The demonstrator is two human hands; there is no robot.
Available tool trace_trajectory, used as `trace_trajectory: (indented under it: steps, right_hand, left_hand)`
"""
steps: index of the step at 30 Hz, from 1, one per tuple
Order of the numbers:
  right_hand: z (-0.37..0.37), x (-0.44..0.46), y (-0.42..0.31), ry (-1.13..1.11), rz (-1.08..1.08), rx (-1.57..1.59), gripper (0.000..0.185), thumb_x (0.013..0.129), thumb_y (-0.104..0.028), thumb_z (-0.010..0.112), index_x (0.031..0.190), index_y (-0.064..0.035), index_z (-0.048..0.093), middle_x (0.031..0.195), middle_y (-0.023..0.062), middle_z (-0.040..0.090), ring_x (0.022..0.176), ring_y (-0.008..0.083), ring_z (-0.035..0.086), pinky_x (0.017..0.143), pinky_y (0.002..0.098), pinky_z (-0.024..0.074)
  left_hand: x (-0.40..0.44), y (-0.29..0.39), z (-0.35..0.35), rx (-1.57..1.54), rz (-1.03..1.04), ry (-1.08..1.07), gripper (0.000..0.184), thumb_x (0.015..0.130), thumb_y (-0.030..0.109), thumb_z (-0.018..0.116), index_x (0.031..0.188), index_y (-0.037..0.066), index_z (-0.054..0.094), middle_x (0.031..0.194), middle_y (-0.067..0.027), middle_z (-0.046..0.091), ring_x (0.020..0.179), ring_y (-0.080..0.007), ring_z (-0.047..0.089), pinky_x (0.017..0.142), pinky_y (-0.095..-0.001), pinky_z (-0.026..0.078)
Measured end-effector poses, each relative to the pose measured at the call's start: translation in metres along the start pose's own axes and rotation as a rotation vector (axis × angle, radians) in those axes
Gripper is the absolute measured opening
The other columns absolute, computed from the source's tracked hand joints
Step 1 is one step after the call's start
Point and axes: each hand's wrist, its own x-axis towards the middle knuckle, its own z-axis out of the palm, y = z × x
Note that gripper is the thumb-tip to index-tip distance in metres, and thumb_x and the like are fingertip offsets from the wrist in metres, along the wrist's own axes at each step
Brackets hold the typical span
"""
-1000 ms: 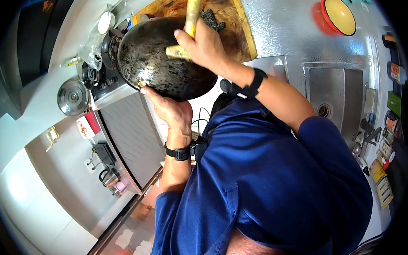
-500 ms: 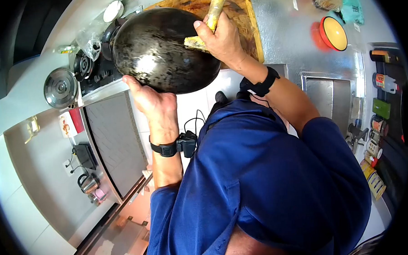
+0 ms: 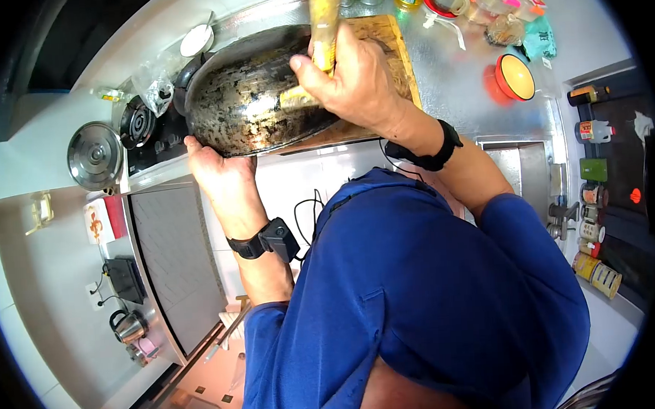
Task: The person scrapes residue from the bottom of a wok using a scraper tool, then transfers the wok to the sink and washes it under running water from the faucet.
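A blackened wok, its worn underside toward me, is held tilted at the edge of the wooden cutting board. My left hand is closed on its near left rim, with most of the fingers hidden behind the metal. My right hand is wrapped round a yellow-handled tool. The tool's flat, yellowish end appears to touch the wok's underside, a little blurred; its exact kind does not show.
At left are a stove burner, a metal lid and a white bowl. Rightward, a red-rimmed yellow bowl sits on the steel counter before a sink. Jars and bottles line the right side.
The wok has turned so that its underside looks narrower. My right hand and the tool have shifted slightly left and down across it. My view has tilted, showing more of the counter's back.
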Motion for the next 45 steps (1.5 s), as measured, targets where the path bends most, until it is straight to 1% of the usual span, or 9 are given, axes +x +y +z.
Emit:
trace_trajectory:
  steps: [4,8,10,15,20,22,33,42,45]
  right_hand:
    - [0.012,0.011,0.006,0.095,0.233,-0.06,0.041,0.085,-0.035,0.069,0.084,0.0014,0.051,0.055,0.0183,0.057,0.05,0.0362,0.062,0.051,0.0456,0.0509]
    - [0.027,-0.005,-0.009,-0.03,-0.071,-0.099,0.042,0.087,-0.036,0.068,0.084,0.0019,0.051,0.055,0.0177,0.057,0.048,0.0357,0.061,0.047,0.0449,0.0489]
    - [0.031,0.008,-0.003,0.036,0.174,-0.105,0.041,0.086,-0.035,0.069,0.084,0.0016,0.05,0.055,0.0174,0.056,0.048,0.0351,0.061,0.049,0.0452,0.0502]
    - [0.036,-0.012,-0.008,-0.11,-0.282,-0.126,0.04,0.086,-0.036,0.069,0.081,-0.0001,0.051,0.051,0.0151,0.055,0.047,0.0336,0.061,0.046,0.0434,0.0498]
    - [0.038,0.007,-0.005,0.039,-0.159,-0.087,0.039,0.083,-0.034,0.073,0.081,-0.0004,0.052,0.052,0.0147,0.055,0.046,0.0323,0.061,0.045,0.0425,0.0493]
    - [0.036,0.005,-0.012,-0.125,-0.502,-0.101,0.039,0.083,-0.033,0.073,0.081,-0.0001,0.052,0.053,0.0142,0.055,0.045,0.0317,0.06,0.044,0.0413,0.0485]
    - [0.035,0.009,-0.004,-0.09,0.105,-0.224,0.041,0.086,-0.036,0.067,0.084,0.0025,0.052,0.061,0.0231,0.061,0.057,0.0412,0.064,0.053,0.0507,0.0503]
    - [0.039,-0.022,-0.031,-0.062,-0.1,-0.168,0.039,0.087,-0.032,0.069,0.09,0.0032,0.052,0.056,0.0159,0.06,0.049,0.0349,0.064,0.049,0.044,0.0526]
    - [0.027,0.001,-0.018,0.024,0.108,-0.198,0.037,0.088,-0.031,0.067,0.088,0.0029,0.051,0.057,0.0187,0.06,0.051,0.0368,0.064,0.051,0.0449,0.0517]
  left_hand:
    - [0.013,0.005,-0.025,-0.146,-0.072,-0.029,0.061,0.107,0.048,0.02,0.146,0.006,0.041,0.149,-0.0155,0.045,0.137,-0.0342,0.044,0.113,-0.0564,0.035]
    - [0.024,0.013,-0.041,-0.072,-0.074,-0.003,0.061,0.107,0.047,0.017,0.146,0.006,0.039,0.15,-0.0163,0.043,0.137,-0.0354,0.044,0.112,-0.0581,0.036]
    - [0.032,0.015,-0.057,-0.117,-0.142,-0.009,0.061,0.106,0.046,0.016,0.145,0.006,0.041,0.149,-0.0163,0.043,0.136,-0.0363,0.044,0.111,-0.0597,0.036]
    - [0.035,0.015,-0.066,-0.124,-0.088,0.066,0.05,0.105,0.028,0.023,0.137,-0.002,0.047,0.144,-0.0215,0.049,0.133,-0.0388,0.048,0.11,-0.0603,0.038]
    - [0.031,0.009,-0.068,-0.154,-0.088,0.105,0.048,0.105,0.026,0.023,0.135,-0.001,0.048,0.143,-0.0209,0.05,0.134,-0.0369,0.047,0.111,-0.0592,0.036]
    - [0.031,0.009,-0.068,-0.168,-0.101,0.089,0.049,0.105,0.027,0.021,0.136,0.0,0.048,0.144,-0.0205,0.049,0.134,-0.0368,0.047,0.111,-0.0592,0.036]
    - [0.016,-0.011,-0.065,-0.157,-0.089,0.076,0.061,0.106,0.048,0.013,0.142,0.011,0.046,0.146,-0.0131,0.048,0.135,-0.0333,0.046,0.111,-0.059,0.037]
    - [0.015,-0.027,-0.057,-0.276,-0.09,0.081,0.061,0.106,0.047,0.014,0.144,0.01,0.045,0.147,-0.0124,0.047,0.135,-0.0331,0.046,0.112,-0.0583,0.035]
    - [0.017,-0.035,-0.061,-0.333,-0.094,0.059,0.062,0.105,0.047,0.014,0.144,0.009,0.045,0.147,-0.0125,0.047,0.136,-0.0332,0.044,0.112,-0.0579,0.035]
